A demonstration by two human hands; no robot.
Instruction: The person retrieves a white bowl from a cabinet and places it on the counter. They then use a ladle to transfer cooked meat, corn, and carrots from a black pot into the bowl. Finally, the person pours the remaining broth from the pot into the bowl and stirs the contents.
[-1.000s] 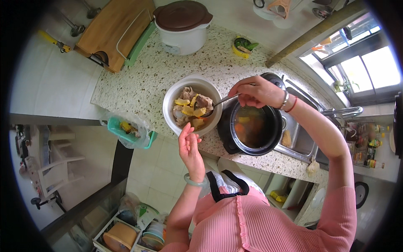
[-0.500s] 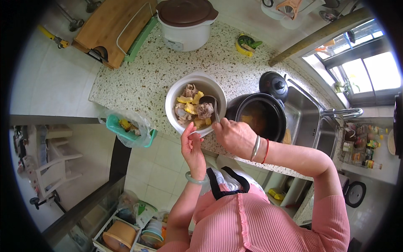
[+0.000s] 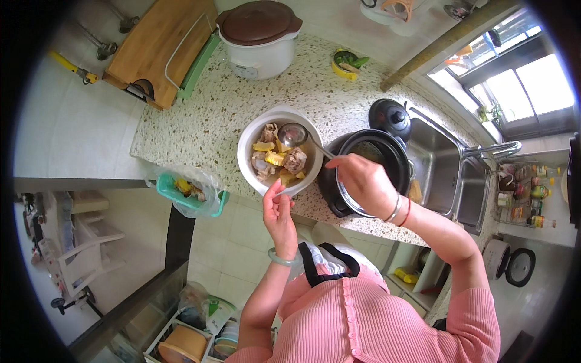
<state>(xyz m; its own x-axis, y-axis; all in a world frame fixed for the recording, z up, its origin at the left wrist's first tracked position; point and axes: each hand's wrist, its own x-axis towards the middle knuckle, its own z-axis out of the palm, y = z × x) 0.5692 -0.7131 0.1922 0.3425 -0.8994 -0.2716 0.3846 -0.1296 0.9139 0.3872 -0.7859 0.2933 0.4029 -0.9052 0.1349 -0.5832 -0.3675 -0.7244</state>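
A white bowl (image 3: 244, 158) on the counter holds pieces of corn (image 3: 275, 158) and chunks of meat on the bone (image 3: 295, 160). My left hand (image 3: 280, 216) pinches the handle at the bowl's near edge. Wrapped round the handle of a metal ladle (image 3: 293, 134), my right hand (image 3: 367, 184) is above the near side of a black pot (image 3: 404, 162). The ladle's scoop hangs over the far part of the white bowl, and no piece of food shows in it. My right hand and forearm hide part of the pot.
Behind the pot lies its black lid (image 3: 391, 118), beside the steel sink (image 3: 431, 158). A white cooker with a brown lid (image 3: 259, 37) and a yellow dish (image 3: 346, 69) stand farther back. A bagged green bin (image 3: 162, 184) hangs at the counter's left front edge.
My right hand has moved right, over the pot. The ladle's scoop has risen from among the food and shifted toward the bowl's far side. My left hand stays at the bowl's handle.
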